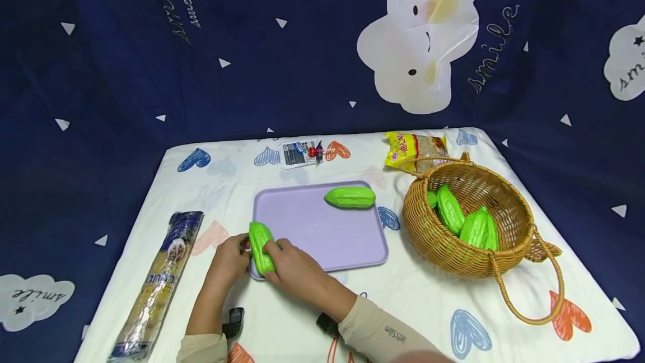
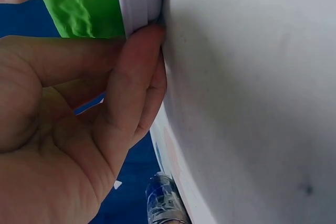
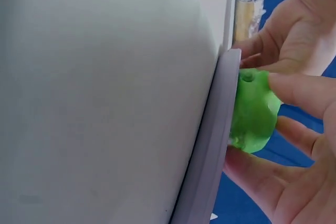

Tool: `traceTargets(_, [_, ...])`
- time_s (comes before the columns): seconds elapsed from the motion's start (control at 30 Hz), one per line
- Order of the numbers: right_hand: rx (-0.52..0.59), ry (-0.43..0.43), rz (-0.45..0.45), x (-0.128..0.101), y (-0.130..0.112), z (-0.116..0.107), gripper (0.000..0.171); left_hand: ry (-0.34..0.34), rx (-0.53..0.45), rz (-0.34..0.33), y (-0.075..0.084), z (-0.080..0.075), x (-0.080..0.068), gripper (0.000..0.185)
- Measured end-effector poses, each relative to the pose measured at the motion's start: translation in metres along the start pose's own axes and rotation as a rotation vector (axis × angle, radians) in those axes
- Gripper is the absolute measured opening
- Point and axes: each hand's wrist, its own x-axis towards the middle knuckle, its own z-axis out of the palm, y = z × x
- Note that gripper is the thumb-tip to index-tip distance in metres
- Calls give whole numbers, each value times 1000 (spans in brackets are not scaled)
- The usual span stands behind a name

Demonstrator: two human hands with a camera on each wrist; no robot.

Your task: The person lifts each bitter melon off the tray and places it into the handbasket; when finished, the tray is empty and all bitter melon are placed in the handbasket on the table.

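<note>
A green gourd point(image 1: 261, 247) is gripped by both hands point(image 1: 233, 256) point(image 1: 291, 265) at the purple tray's point(image 1: 322, 240) corner. Another gourd point(image 1: 350, 197) is held on the tray, and more gourds point(image 1: 468, 220) in the wicker basket point(image 1: 456, 256).

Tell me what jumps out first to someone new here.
Both hands, the left hand and right hand, meet on a bright green gourd at the near left corner of the lilac tray. A second gourd lies at the tray's far edge, and more green ones fill the wicker basket to the right.
</note>
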Motion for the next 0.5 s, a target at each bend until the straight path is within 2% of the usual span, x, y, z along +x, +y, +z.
traceTargets(0.27, [6,42,6,-5,4,0,37,0,-13,-9,1,5,-1,43])
traceTargets(0.5, [54,86,52,-10,11,-18,31,9,-8,-18,0,2,0,41])
